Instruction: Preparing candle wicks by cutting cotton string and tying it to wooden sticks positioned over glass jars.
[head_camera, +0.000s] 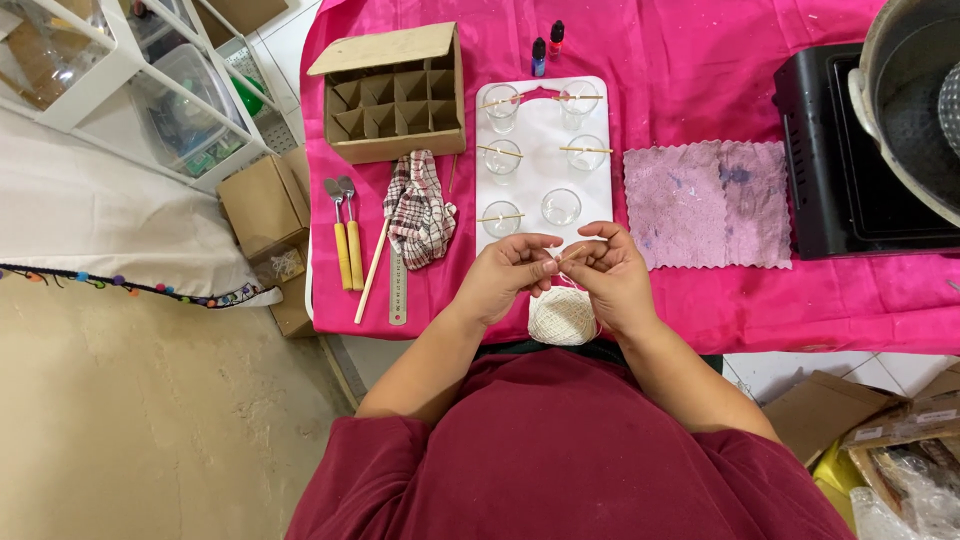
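A: State of the hands?

B: Left hand (508, 272) and right hand (610, 275) meet fingertip to fingertip, both pinched on a thin strand of white string (556, 262). Neither is released.

A: Location of the string supply?

B: The ball of string (562, 316) lies at the table edge, directly below and between both hands, touching them.

A: Surroundings?

B: A white tray (545, 170) with six small glasses (561, 206) sits just beyond the fingers. A ruler (398, 288), checked cloth (417, 208) and divided cardboard box (392, 95) lie left; a pink mat (708, 203) lies right.
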